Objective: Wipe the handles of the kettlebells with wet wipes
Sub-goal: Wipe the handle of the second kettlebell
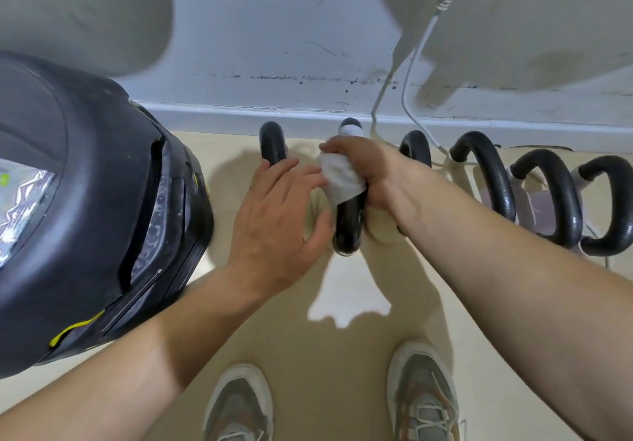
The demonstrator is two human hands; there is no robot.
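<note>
A row of kettlebells stands on the floor along the wall, their black handles arching upward. My right hand (368,170) grips the second handle from the left (347,228) with a white wet wipe (340,180) wrapped around it. My left hand (277,221) is spread open beside that handle, fingertips touching the wipe, thumb near the handle's near end. The leftmost handle (272,142) rises just beyond my left fingers. Three more black handles (489,173) stand to the right, over pinkish kettlebell bodies.
A large black machine housing (85,200) fills the left side, close to my left forearm. A white cable (411,74) hangs down the wall behind the kettlebells. My two shoes (423,396) stand on the beige floor below. The baseboard (212,115) runs behind the row.
</note>
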